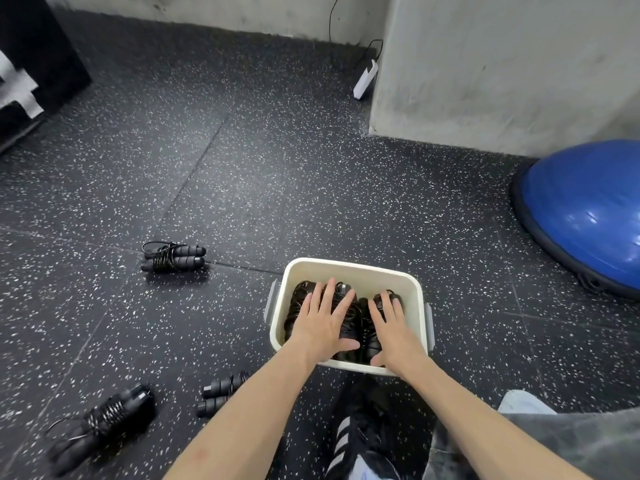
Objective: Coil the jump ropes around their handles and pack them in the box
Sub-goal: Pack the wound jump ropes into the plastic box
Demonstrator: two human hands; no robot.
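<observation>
In the cream box (349, 271) on the speckled floor (242, 174), both hands lie flat on the packed jump ropes (363, 323): the left hand (323, 325) and the right hand (393, 329) have their fingers spread and straight, pressing the black coils down, so neither grip is closed round anything. Three more coiled jump ropes wait on the floor to the person's left: one (173, 256) well apart from the box, one (221, 393) near the left forearm and partly hidden by it, and one (104, 420) further left, with a loop of cord trailing loose. Each bundle looks light, with firm foam handles and a thin springy cord that probably wants to unwind, so it is best taken round the middle, where the wraps cross both handles, pinning the cord under the fingers. The trailing loop on the far-left bundle may snag or uncoil when lifted. The box already seems fairly full, so fitting the rest will likely need the coils laid snug side by side. A blue balance dome (588, 209) sits to the right, a white power strip (365, 77) by the wall (502, 64), and a striped shoe (356, 438) just before the box; none blocks the reach leftward.
</observation>
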